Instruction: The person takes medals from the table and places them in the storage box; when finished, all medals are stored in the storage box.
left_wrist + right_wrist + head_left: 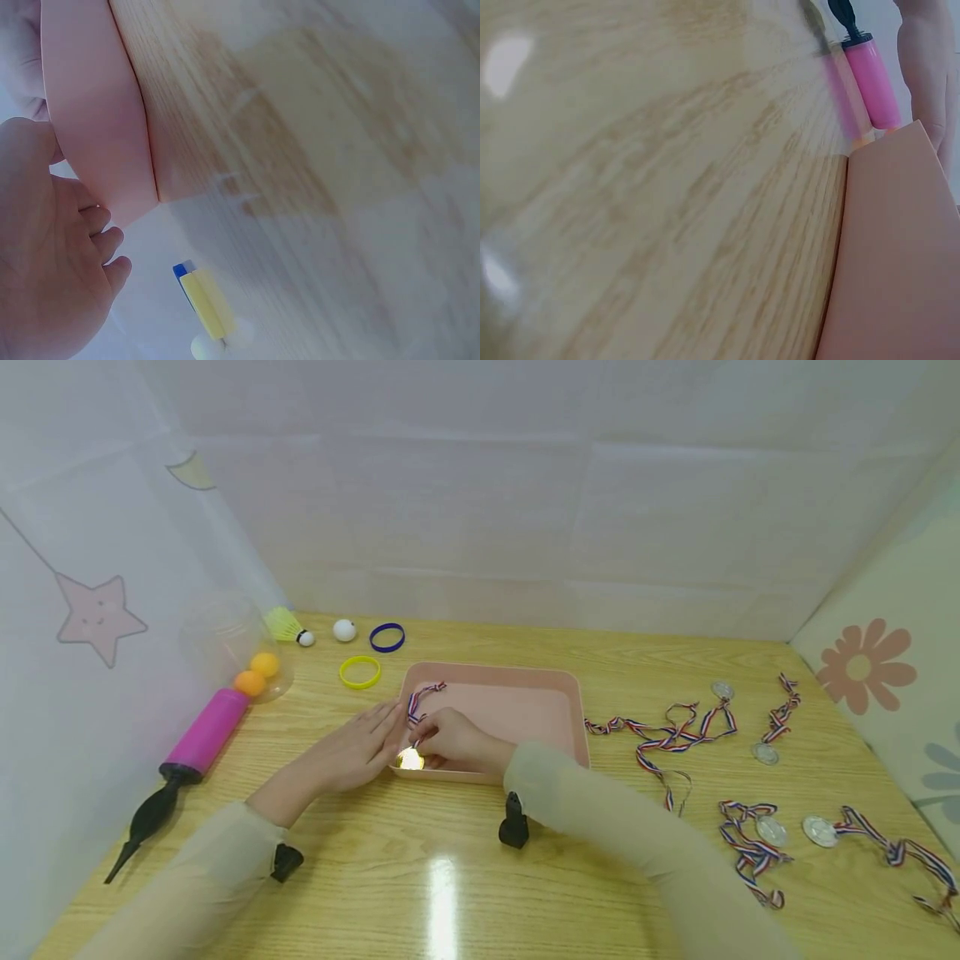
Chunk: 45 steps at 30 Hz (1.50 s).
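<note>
A pink tray [517, 706] lies on the wooden table. Inside its front left corner is a shiny gold medal [410, 759], its striped ribbon [415, 703] running back along the tray's left side. Reaching into the tray from the front, my right hand [453, 739] pinches the ribbon just above the medal, fingers bent. My left hand [356, 747] lies along the outside of the tray's left wall, fingers extended at the rim. The left wrist view shows this left hand [52, 262] beside the tray wall [97, 105]; the right hand's fingers are hidden in the right wrist view.
Several silver medals [767, 753] with tangled striped ribbons lie right of the tray. Leftward are a pink pump [206, 732], a clear container with two orange balls [250, 682], a shuttlecock [285, 625], a white ball [344, 630], a blue band [387, 648] and a yellow band [360, 683].
</note>
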Each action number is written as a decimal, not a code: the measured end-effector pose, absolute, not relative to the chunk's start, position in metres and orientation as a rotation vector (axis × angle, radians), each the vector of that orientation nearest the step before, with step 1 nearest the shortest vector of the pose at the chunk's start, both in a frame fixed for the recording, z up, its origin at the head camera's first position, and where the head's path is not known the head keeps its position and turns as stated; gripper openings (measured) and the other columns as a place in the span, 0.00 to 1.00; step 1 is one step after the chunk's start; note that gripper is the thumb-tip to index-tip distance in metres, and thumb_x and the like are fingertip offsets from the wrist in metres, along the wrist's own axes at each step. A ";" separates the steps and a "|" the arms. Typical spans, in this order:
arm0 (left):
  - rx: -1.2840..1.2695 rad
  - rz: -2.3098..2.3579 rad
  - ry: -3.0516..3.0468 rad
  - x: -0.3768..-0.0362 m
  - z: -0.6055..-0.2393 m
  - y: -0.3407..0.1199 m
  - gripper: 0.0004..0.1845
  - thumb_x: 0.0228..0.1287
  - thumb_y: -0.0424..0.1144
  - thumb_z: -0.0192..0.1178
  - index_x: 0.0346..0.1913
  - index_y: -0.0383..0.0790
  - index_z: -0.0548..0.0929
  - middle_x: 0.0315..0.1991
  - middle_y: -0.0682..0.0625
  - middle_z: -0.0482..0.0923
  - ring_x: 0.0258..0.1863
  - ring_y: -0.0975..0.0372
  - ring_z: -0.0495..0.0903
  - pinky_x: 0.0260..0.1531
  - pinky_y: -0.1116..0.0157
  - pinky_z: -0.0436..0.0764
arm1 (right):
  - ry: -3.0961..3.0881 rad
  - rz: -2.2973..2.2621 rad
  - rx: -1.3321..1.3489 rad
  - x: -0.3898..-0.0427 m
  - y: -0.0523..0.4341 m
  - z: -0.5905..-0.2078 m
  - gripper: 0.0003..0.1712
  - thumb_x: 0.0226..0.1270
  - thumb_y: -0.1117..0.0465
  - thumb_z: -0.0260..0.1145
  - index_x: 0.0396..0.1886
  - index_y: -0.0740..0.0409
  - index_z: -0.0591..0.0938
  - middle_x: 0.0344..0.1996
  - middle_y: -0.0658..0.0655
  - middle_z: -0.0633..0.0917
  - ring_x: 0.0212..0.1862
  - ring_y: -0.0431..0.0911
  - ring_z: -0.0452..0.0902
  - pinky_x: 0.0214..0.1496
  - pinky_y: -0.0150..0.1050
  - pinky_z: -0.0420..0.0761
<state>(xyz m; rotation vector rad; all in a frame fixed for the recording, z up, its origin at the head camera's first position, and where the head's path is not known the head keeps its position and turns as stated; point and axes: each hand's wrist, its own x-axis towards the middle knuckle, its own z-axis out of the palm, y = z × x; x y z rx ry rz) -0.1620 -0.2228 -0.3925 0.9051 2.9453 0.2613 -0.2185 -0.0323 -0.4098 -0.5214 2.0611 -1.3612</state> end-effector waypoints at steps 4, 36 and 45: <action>0.916 0.260 2.944 -0.163 -0.392 -0.221 0.30 0.72 0.42 0.42 0.69 0.25 0.51 0.69 0.34 0.48 0.67 0.45 0.48 0.64 0.50 0.51 | 2.065 -1.350 -0.501 -0.218 -0.031 -0.406 0.14 0.61 0.75 0.58 0.46 0.69 0.81 0.24 0.59 0.80 0.21 0.43 0.74 0.24 0.33 0.80; 0.878 0.210 2.948 -0.162 -0.393 -0.218 0.31 0.73 0.44 0.41 0.69 0.26 0.50 0.69 0.35 0.47 0.68 0.45 0.47 0.64 0.50 0.51 | 2.071 -1.601 -0.795 -0.213 0.110 -0.307 0.24 0.65 0.63 0.61 0.61 0.58 0.71 0.43 0.64 0.75 0.41 0.53 0.78 0.43 0.49 0.80; 0.878 0.220 2.957 -0.160 -0.391 -0.219 0.31 0.73 0.43 0.41 0.69 0.25 0.50 0.69 0.35 0.47 0.68 0.45 0.47 0.64 0.50 0.52 | 2.298 -1.654 -0.694 -0.217 0.193 -0.300 0.24 0.67 0.63 0.59 0.61 0.65 0.68 0.42 0.67 0.74 0.39 0.49 0.78 0.44 0.46 0.80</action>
